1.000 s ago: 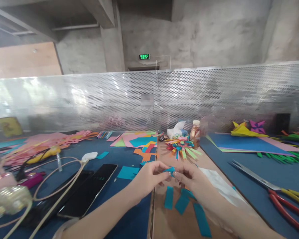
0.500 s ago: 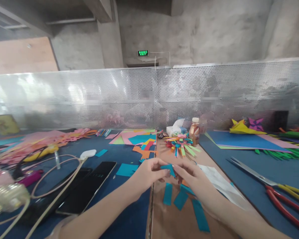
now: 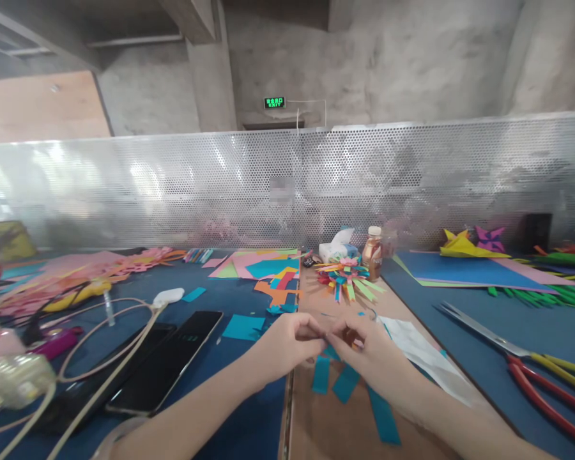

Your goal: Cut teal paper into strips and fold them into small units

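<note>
My left hand (image 3: 287,345) and my right hand (image 3: 367,351) meet above the brown strip of the table, thumbs and forefingers pinched together tip to tip. Just below the fingertips shows a small piece of blue paper (image 3: 332,352), mostly hidden by the fingers, which both hands seem to grip. Several cut blue paper strips lie beneath, among them a short one (image 3: 321,375), a slanted one (image 3: 345,384) and a longer one (image 3: 384,418) beside my right wrist. Ahead of the hands stands a multicoloured paper-strip ornament (image 3: 345,276).
A black phone (image 3: 172,364), cables and a blue paper sheet (image 3: 243,327) lie at left. White paper (image 3: 421,351) and large red-and-yellow-handled scissors (image 3: 522,351) are at right. Behind stand a bottle (image 3: 373,255), a tissue pack (image 3: 336,248) and a perforated metal panel (image 3: 211,191).
The blue paper, plainly visible between the fingers before, is now lower and mostly covered. Both hands have drawn closer and their fingertips meet.
</note>
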A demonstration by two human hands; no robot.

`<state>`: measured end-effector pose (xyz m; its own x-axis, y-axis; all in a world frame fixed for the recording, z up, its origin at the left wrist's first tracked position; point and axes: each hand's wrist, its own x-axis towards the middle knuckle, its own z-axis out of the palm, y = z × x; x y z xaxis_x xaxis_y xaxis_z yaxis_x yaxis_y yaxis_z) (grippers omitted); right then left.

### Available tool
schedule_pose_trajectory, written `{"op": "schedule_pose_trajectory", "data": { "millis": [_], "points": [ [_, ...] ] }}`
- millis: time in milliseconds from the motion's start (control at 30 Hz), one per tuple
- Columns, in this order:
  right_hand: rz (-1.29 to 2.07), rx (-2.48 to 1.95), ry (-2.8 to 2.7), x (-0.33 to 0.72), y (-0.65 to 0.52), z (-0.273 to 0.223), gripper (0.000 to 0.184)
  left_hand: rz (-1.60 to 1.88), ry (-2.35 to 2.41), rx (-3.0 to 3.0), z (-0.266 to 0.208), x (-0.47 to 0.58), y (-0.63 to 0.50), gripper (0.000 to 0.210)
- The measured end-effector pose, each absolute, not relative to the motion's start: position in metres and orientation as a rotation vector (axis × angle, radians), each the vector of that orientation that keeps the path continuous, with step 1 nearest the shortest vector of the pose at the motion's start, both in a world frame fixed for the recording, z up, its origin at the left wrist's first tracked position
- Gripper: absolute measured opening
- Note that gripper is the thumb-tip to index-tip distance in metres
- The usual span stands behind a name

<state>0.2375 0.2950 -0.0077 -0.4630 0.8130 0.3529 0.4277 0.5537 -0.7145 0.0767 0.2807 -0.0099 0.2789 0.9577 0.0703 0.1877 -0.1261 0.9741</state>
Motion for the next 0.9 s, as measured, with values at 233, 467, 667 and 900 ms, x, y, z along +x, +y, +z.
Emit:
{"op": "schedule_pose_trajectory", "data": {
  "millis": [233,467,667,900],
  "points": [
    [0.345,-0.955,-2.073,0.235,0.298,-0.021,0.014,1.14,1.097,1.381,-0.002,0.079,0.28,0.018],
    [-0.047,-0.832,-2.032,0.233,0.299,-0.02,0.011,1.263,0.967,1.142,-0.003,0.085,0.278,0.021],
    [-0.151,-0.722,-2.02,0.234,0.297,-0.017,0.012,1.244,0.944,1.124,0.0,0.09,0.271,0.024],
    [-0.113,-0.798,-1.999,0.234,0.296,-0.018,0.014,1.282,0.969,1.117,0.002,0.09,0.27,0.021]
  ]
}}
